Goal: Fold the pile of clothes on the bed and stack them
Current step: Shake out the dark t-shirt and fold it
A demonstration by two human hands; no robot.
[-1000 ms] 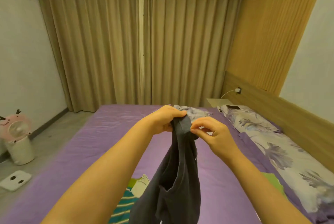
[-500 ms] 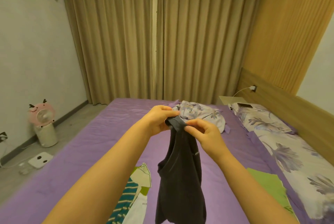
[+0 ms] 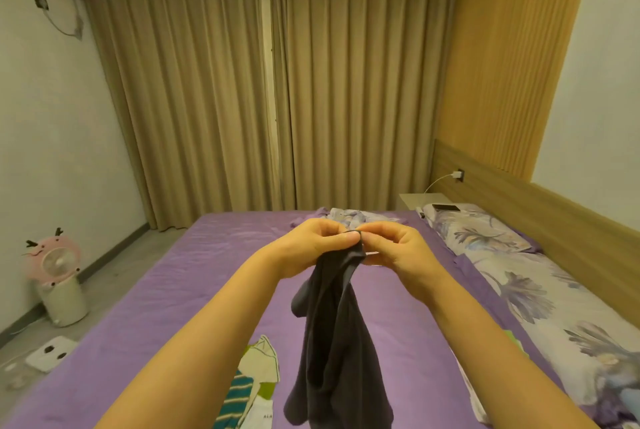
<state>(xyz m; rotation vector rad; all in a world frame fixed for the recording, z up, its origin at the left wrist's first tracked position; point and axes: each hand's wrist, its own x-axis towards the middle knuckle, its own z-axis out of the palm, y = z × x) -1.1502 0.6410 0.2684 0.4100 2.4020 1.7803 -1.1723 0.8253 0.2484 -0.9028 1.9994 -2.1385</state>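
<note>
Dark garment [image 3: 337, 352] – hem (and striped shirt [image 3: 242, 397]) – cut off below.

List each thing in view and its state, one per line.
Left hand: pinching the dark garment's top edge.
Right hand: pinching the same edge.
Dark garment: hanging unfolded, above the bed.
Striped shirt: lying unfolded on the bed.
Bed: purple sheet, slightly wrinkled.
Curtains: drawn shut.
Charger: plugged in.

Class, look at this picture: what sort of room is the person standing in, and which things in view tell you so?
Most likely a bedroom: a bed with a purple sheet, a floral pillow by the wooden headboard, and floor-length curtains behind.
</note>
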